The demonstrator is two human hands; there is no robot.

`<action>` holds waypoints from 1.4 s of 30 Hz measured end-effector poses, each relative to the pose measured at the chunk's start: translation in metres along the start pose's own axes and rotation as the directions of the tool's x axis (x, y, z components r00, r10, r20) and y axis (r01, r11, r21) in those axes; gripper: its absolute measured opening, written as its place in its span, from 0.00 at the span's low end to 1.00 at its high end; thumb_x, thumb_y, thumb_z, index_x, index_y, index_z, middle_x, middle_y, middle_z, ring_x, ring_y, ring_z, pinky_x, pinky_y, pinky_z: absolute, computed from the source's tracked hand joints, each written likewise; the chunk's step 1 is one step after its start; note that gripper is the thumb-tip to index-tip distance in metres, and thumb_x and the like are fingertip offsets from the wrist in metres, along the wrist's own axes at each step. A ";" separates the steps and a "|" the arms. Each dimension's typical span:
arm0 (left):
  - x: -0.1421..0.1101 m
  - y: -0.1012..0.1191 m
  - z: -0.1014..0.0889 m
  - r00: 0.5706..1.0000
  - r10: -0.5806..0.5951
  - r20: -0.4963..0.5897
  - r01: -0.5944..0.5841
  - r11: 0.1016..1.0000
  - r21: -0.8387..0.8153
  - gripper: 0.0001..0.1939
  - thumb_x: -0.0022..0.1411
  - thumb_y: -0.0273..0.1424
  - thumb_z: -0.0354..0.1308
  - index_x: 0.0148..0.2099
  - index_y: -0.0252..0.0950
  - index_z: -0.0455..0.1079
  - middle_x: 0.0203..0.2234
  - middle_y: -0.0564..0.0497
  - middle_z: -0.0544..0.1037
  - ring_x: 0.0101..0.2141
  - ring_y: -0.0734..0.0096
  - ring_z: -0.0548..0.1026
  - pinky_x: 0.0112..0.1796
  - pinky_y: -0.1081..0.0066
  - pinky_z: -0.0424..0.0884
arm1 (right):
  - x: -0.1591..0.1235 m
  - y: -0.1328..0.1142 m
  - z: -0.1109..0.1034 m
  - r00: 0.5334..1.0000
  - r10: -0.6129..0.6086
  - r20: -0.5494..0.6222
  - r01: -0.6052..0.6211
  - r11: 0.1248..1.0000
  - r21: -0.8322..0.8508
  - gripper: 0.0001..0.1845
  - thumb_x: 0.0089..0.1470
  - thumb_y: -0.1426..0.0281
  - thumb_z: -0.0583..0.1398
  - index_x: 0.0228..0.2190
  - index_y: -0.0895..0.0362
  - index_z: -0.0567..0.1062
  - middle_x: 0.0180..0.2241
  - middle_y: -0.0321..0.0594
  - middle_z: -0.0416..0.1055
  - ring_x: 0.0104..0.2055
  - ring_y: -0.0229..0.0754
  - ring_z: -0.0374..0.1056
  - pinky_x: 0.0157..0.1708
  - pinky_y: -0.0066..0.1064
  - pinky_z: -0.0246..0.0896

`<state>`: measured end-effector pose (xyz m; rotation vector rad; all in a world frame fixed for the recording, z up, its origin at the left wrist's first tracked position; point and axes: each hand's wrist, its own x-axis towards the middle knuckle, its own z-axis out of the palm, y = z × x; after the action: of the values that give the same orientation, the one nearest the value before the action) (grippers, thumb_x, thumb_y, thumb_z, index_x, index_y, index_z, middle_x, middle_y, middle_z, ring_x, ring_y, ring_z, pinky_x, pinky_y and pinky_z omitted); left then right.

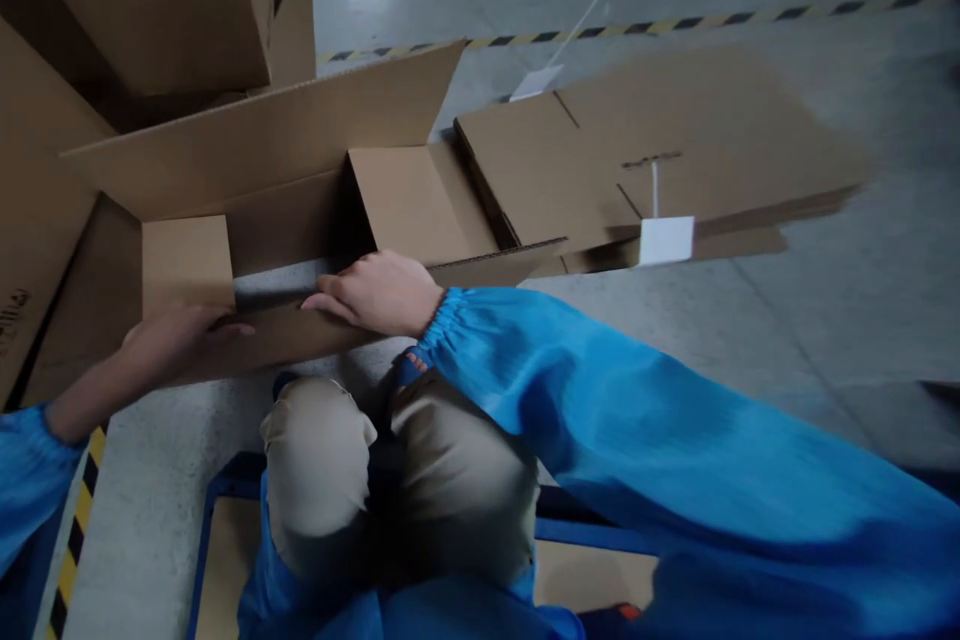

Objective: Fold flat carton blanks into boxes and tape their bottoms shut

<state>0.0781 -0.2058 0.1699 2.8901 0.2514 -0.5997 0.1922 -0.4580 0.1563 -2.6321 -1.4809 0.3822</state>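
Note:
An open brown cardboard box (300,140) lies on the grey floor in front of my knees, its flaps spread out. My left hand (172,338) rests on the box's near flap at the left, fingers curled over its edge. My right hand (379,292) presses on the same near flap further right, fingers bent down onto the cardboard. Both arms wear blue sleeves. Inside the box I see only bare cardboard walls.
A stack of flattened cartons (660,155) lies to the right, with a white tag (666,240) hanging from a strap. More cardboard boxes (150,0) pile up at the upper left. Yellow-black tape (675,23) marks the floor. A blue-framed cart (570,525) sits under my legs.

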 end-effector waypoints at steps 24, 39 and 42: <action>0.062 -0.033 0.132 0.708 -0.013 -0.706 0.067 0.997 0.049 0.34 0.69 0.44 0.57 0.70 0.31 0.58 0.66 0.30 0.61 0.67 0.43 0.56 0.65 0.48 0.52 | 0.162 0.040 -0.002 0.743 0.193 -0.641 -0.172 0.980 0.095 0.29 0.71 0.62 0.41 0.61 0.65 0.66 0.55 0.58 0.71 0.59 0.55 0.63 0.61 0.48 0.48; 0.063 -0.038 0.142 0.827 -0.127 -0.547 0.082 0.991 -0.106 0.33 0.65 0.52 0.59 0.64 0.35 0.68 0.64 0.27 0.63 0.67 0.30 0.53 0.62 0.28 0.38 | 0.083 0.010 0.088 0.976 0.028 -0.218 -0.040 0.998 -0.052 0.28 0.70 0.58 0.49 0.61 0.63 0.68 0.60 0.58 0.68 0.61 0.55 0.63 0.57 0.44 0.57; 0.066 -0.030 0.131 0.805 -0.051 -0.592 0.019 0.998 -0.060 0.31 0.69 0.46 0.52 0.69 0.38 0.61 0.68 0.34 0.58 0.69 0.39 0.51 0.65 0.34 0.39 | 0.063 0.012 0.128 0.995 -0.028 -0.097 0.029 1.000 0.003 0.42 0.66 0.48 0.52 0.70 0.61 0.52 0.71 0.51 0.47 0.73 0.55 0.43 0.69 0.52 0.42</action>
<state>0.0822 -0.1953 0.0208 2.9375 0.3924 0.3355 0.2001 -0.4156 0.0197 -2.5832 -1.4842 0.2517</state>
